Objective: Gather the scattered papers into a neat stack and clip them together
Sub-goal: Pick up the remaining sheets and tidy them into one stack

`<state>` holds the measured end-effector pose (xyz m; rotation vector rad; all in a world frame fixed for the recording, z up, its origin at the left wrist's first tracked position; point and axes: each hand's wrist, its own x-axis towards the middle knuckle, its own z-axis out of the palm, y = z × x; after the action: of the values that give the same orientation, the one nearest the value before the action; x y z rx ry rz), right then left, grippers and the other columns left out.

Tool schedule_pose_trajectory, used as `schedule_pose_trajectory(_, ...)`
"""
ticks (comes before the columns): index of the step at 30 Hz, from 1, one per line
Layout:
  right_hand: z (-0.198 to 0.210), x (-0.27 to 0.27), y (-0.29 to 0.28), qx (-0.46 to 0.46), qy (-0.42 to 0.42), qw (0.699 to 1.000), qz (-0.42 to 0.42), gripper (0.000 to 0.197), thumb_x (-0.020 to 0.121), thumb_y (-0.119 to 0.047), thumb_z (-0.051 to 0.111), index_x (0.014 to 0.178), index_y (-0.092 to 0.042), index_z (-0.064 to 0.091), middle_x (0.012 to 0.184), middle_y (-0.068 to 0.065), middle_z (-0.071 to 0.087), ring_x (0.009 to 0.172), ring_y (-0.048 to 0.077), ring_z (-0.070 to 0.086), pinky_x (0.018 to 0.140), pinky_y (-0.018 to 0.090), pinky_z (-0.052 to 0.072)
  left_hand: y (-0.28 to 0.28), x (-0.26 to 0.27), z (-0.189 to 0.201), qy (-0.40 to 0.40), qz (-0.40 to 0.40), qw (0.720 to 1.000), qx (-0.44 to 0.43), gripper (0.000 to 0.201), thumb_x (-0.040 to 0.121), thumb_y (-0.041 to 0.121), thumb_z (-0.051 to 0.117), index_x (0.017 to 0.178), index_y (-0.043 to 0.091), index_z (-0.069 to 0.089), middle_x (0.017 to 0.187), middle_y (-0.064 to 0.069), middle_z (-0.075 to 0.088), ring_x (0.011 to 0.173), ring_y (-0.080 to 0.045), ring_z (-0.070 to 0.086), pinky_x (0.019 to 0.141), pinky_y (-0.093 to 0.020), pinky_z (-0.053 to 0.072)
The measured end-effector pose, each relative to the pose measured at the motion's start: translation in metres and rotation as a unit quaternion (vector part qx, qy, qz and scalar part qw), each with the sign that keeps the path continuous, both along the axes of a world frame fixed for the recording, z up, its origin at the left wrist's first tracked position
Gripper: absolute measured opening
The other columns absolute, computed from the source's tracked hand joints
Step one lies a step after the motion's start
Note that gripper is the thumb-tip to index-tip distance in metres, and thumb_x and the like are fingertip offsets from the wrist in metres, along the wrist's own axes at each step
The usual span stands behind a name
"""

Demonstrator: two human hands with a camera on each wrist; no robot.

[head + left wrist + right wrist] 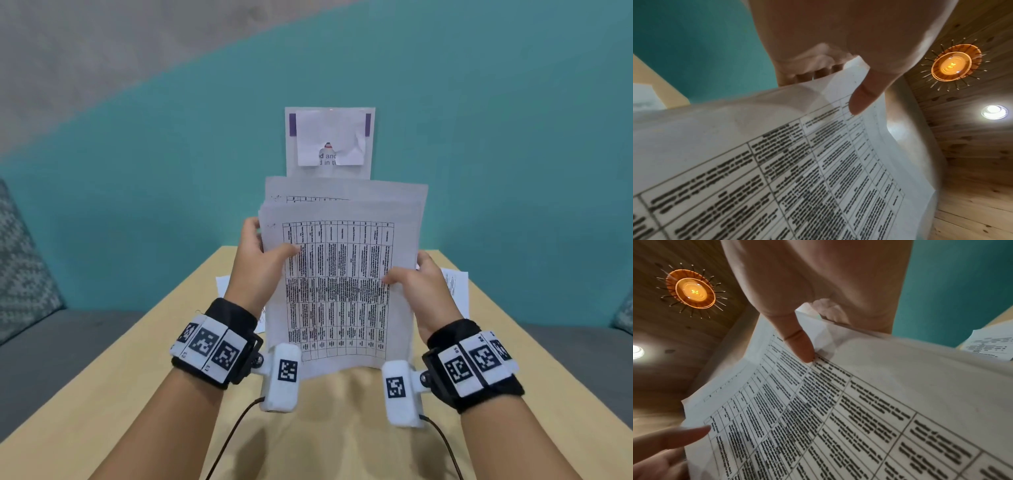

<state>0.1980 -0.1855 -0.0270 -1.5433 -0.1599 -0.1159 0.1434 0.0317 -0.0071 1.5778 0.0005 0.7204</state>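
Observation:
I hold a stack of white papers (pixel 342 284) upright above the wooden table (pixel 342 428), its bottom edge near the tabletop. The front sheet carries a printed table of text (pixel 818 178) (pixel 838 418). My left hand (pixel 263 263) grips the stack's left edge, thumb on the front, fingers behind. My right hand (pixel 414 284) grips the right edge the same way, thumb (pixel 799 344) pressed on the print. The sheets are uneven at the top, one page sticking up behind. No clip is in view.
One loose sheet (pixel 455 284) lies on the table behind my right hand, another (pixel 222 284) behind my left. A notice (pixel 330 140) is taped to the teal wall. Grey sofa seats (pixel 61 339) flank the table.

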Motion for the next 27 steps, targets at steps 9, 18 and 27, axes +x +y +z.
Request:
schedule_pose_trajectory(9,0.000,0.002,0.002,-0.014,-0.001,1.000,0.009,0.036,0.082,0.009,0.057,0.110,-0.012,0.067,0.110,0.008,0.073,0.095,0.027,0.066,0.087,0.039,0.054,0.011,-0.012,0.018,-0.086,0.083,0.955,0.273,0.098,0.086,-0.013,0.051,0.157,0.048,0.022,0.139,0.009,0.040,0.097,0.027,0.046,0.085,0.001,0.038)
schedule_pose_trajectory(18,0.000,0.003,0.001,-0.016,0.000,1.000,0.016,0.037,0.083,0.008,0.058,0.113,-0.012,0.067,0.112,0.006,0.074,0.103,0.027,0.068,0.090,0.040,0.055,0.011,-0.012,0.019,-0.087,0.128,0.947,0.283,0.067,0.087,-0.011,0.050,0.134,0.037,0.047,0.128,-0.003,0.055,0.117,-0.015,0.054,0.100,-0.041,0.051)
schedule_pose_trajectory(27,-0.003,0.005,-0.005,-0.023,0.000,1.000,0.011,0.034,0.080,0.008,0.056,0.107,-0.009,0.066,0.107,0.007,0.073,0.091,0.028,0.065,0.077,0.037,0.054,0.008,-0.002,0.010,-0.033,0.021,0.999,0.006,0.066,0.080,-0.016,0.063,0.127,0.027,0.047,0.113,-0.002,0.065,0.089,-0.022,0.070,0.071,-0.032,0.059)
